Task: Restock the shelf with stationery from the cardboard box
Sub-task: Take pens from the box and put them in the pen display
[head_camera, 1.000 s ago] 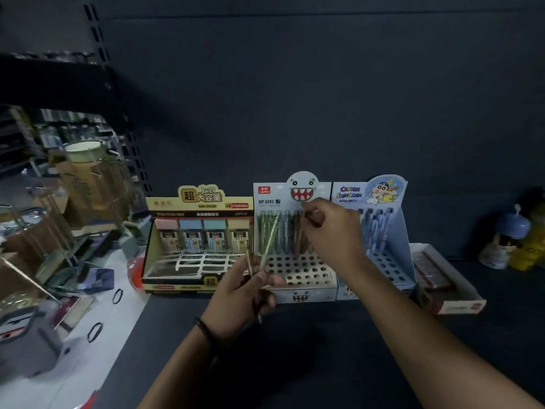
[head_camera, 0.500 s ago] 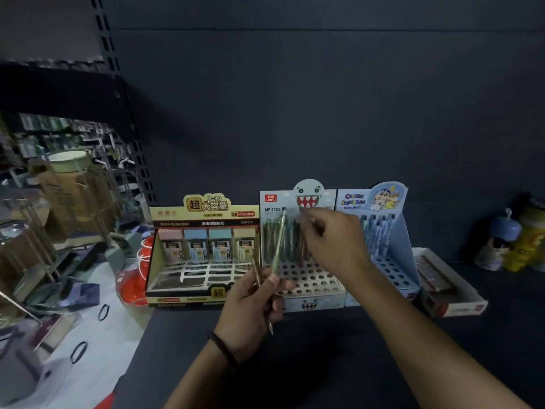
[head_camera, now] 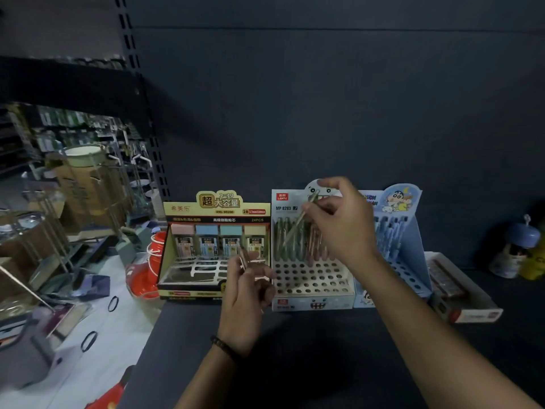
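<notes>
Head: right hand (head_camera: 342,222) pinches one pen (head_camera: 298,224); left hand (head_camera: 246,293) grips one pencil (head_camera: 243,258) (blurred).

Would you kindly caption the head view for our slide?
Right hand lowers a green pencil into the white holed display box; left hand holds more.

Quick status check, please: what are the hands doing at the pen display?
Right hand holds green pen tilted above white holed display. Left hand grips spare pens. Front holes empty, nothing in the way.
</notes>
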Demonstrator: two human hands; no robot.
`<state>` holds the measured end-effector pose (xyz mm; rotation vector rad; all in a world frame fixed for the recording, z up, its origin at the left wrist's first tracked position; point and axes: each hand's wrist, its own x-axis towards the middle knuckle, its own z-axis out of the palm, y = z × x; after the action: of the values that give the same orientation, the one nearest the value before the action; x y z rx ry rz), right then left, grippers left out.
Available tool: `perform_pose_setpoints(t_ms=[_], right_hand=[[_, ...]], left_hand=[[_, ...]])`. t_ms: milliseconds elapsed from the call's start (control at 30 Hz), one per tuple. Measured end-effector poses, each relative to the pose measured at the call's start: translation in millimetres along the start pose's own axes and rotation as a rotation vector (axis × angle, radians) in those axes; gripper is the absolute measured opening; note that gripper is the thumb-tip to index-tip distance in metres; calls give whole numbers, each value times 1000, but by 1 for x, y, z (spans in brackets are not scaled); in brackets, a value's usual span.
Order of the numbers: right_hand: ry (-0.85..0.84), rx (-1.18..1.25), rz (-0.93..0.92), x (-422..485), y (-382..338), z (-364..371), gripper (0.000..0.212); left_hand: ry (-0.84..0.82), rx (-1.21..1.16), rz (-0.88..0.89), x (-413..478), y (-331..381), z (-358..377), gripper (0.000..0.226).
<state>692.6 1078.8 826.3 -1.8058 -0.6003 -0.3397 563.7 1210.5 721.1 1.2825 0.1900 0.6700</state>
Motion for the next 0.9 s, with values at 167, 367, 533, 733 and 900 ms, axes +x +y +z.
perform_pose_setpoints(t_ms=[167,367,533,733,900], right_hand=[[-32,-126,-124,-11,10,22,28],[-97,-279,-130,-19,13,40,37],[-159,-304,-90,-18,12,47,39],[-215,-423,-187,-19,15,51,16],[-229,-344,-98,-13,10,38,23]], left_hand=[[-5,23,99,-2,-1,-3,8],[-19,-105,18,3,4,-7,36],[-19,-214,-79,5,1,-8,39],[-66,-311,-97,4,2,-9,49],[-91,-377,-117,2,3,-10,48]])
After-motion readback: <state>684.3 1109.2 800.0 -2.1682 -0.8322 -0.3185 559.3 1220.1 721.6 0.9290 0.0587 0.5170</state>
